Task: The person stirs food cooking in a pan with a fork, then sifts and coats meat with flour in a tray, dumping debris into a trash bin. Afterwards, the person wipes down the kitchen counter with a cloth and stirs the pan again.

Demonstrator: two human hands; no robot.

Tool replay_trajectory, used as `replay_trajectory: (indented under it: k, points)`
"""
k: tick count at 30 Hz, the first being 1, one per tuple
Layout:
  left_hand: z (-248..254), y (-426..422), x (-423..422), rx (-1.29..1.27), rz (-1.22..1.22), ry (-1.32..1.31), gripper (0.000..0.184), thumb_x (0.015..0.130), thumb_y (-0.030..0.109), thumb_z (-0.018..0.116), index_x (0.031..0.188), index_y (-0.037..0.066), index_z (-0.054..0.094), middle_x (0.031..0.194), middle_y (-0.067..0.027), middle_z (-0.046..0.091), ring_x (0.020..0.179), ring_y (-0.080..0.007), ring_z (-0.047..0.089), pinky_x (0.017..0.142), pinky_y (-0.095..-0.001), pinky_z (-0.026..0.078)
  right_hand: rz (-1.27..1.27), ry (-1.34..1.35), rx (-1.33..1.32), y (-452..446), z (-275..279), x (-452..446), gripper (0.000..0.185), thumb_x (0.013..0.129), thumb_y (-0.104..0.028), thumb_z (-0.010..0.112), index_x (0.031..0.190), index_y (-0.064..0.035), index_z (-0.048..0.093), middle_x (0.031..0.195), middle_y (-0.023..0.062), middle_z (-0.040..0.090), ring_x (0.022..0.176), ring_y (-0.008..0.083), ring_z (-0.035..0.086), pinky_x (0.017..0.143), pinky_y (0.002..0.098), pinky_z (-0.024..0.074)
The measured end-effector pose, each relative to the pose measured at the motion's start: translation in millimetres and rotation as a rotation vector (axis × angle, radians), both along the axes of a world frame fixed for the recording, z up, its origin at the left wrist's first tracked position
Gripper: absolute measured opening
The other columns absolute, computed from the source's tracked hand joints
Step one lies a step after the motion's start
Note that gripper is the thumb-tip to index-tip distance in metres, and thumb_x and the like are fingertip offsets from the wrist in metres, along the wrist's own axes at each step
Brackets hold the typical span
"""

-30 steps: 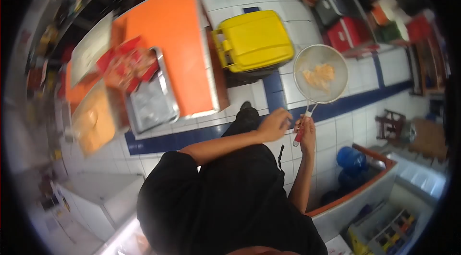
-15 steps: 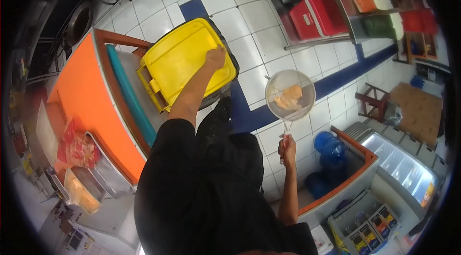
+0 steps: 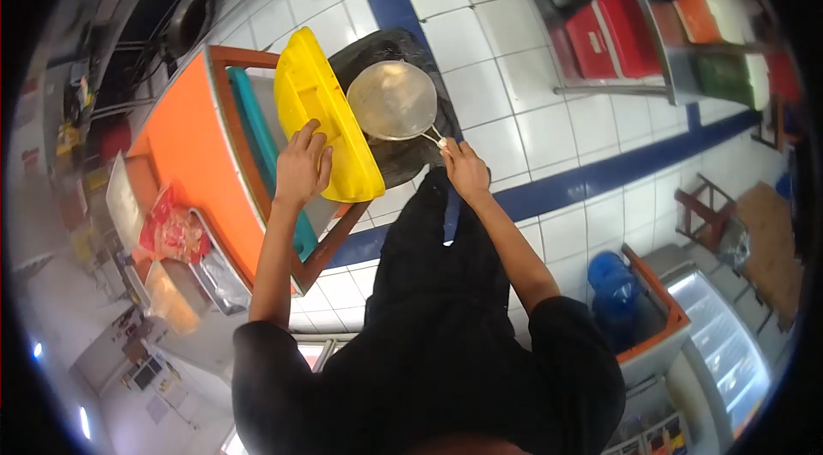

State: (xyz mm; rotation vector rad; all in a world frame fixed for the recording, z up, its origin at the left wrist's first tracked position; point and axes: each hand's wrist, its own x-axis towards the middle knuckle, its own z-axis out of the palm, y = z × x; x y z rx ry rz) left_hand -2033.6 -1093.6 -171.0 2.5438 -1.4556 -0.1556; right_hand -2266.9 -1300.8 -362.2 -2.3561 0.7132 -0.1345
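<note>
My right hand is closed around the handle of a round mesh strainer, which is over the open mouth of a black trash bin. The mesh looks pale, and no clear piece of food shows in it. The bin's yellow lid stands raised on the left, its edge toward me. My left hand rests against the lid with its fingers stretched out and apart. The inside of the bin is mostly hidden by the strainer.
An orange-sided counter stands close on the left, with a red plastic bag on its near side. Metal shelving with a red cooler is at the upper right. Blue water jugs stand at the lower right.
The yellow lid has swung up and left, uncovering the bin. The strainer has moved left from above the floor to over the bin; the tan food seen in it before no longer shows clearly.
</note>
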Motion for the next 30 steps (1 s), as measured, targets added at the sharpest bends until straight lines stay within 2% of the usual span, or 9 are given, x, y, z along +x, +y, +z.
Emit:
replay_trajectory:
  k: [12,16,20,21,23,24,26,29,30]
  points:
    - [-3,8,-22,0.006,0.086,-0.062,0.026,0.089,0.018,0.058,0.106,-0.001,0.061,0.129,-0.0208,0.058,0.101,-0.0380,0.062,0.086,-0.0456,0.052,0.076,-0.320,0.287,-21,-34,6,0.022,0.100,-0.023,0.056,0.114,-0.0085,0.066,0.086,0.0198,0.065,0.072,0.0405,0.063,0.066,0.0444,0.0524]
    - [-38,-3,-31,-0.048,0.084,-0.029,0.032,0.089,0.019,0.057,0.116,0.003,0.062,0.135,-0.0206,0.056,0.112,-0.0371,0.060,0.094,-0.0447,0.052,-0.124,-0.208,0.768,-60,7,-56,0.026,0.101,-0.019,0.050,0.112,-0.0004,0.066,0.077,0.0040,0.062,0.061,0.0110,0.052,0.056,0.0279,0.0465]
    - [-61,-14,-99,-0.196,0.063,0.072,0.033,0.083,0.027,0.062,0.103,0.002,0.068,0.103,-0.0218,0.068,0.093,-0.0393,0.066,0.081,-0.0486,0.053,0.334,-0.228,-0.091,-89,66,-121,0.021,0.092,-0.003,0.049,0.108,0.0001,0.063,0.097,0.0145,0.060,0.083,0.0274,0.058,0.072,0.0374,0.0493]
    - [-52,-12,-130,-0.171,0.146,0.239,0.027,0.081,0.027,0.064,0.094,0.004,0.069,0.095,-0.0224,0.068,0.089,-0.0411,0.066,0.079,-0.0492,0.053,0.326,-0.227,-0.145,-76,109,-128,0.019,0.091,-0.003,0.050,0.107,0.0006,0.061,0.094,0.0159,0.058,0.086,0.0333,0.058,0.076,0.0409,0.0490]
    - [-31,8,-201,-0.289,0.375,0.486,0.021,0.085,0.026,0.063,0.089,0.006,0.065,0.082,-0.0209,0.067,0.079,-0.0423,0.065,0.071,-0.0509,0.051,0.133,-0.146,0.400,-47,129,-129,0.033,0.106,-0.033,0.038,0.106,-0.0083,0.061,0.064,-0.0067,0.043,0.047,0.0010,0.036,0.039,0.0188,0.0292]
    - [-22,27,-231,-0.459,0.335,0.581,0.023,0.089,0.028,0.061,0.092,0.005,0.064,0.081,-0.0201,0.067,0.078,-0.0397,0.066,0.068,-0.0498,0.049,-0.011,-0.031,0.797,-2,189,-128,0.035,0.107,-0.036,0.036,0.107,-0.0096,0.059,0.063,-0.0076,0.042,0.046,0.0003,0.035,0.039,0.0177,0.0277]
    - [21,77,-277,-0.539,0.442,0.949,0.026,0.098,0.029,0.055,0.097,0.004,0.063,0.078,-0.0153,0.065,0.072,-0.0318,0.064,0.068,-0.0429,0.049,0.220,-0.104,0.814,66,206,-118,0.035,0.107,-0.036,0.038,0.107,-0.0082,0.058,0.064,-0.0072,0.042,0.046,0.0007,0.036,0.038,0.0182,0.0268]
    - [59,178,-346,-0.955,0.628,1.330,0.025,0.106,0.027,0.047,0.103,0.004,0.056,0.090,-0.0049,0.062,0.083,-0.0129,0.062,0.077,-0.0302,0.051,0.522,-0.116,0.636,201,217,-102,0.031,0.108,-0.027,0.038,0.107,-0.0039,0.058,0.077,-0.0035,0.049,0.069,0.0039,0.046,0.062,0.0203,0.0396]
    - [59,219,-365,-1.092,0.642,1.385,0.023,0.106,0.026,0.049,0.103,0.004,0.055,0.096,-0.0049,0.061,0.086,-0.0123,0.061,0.081,-0.0295,0.051,0.480,-0.043,0.903,261,238,-102,0.034,0.107,-0.030,0.038,0.108,-0.0027,0.059,0.085,-0.0001,0.053,0.077,0.0082,0.049,0.070,0.0250,0.0424]
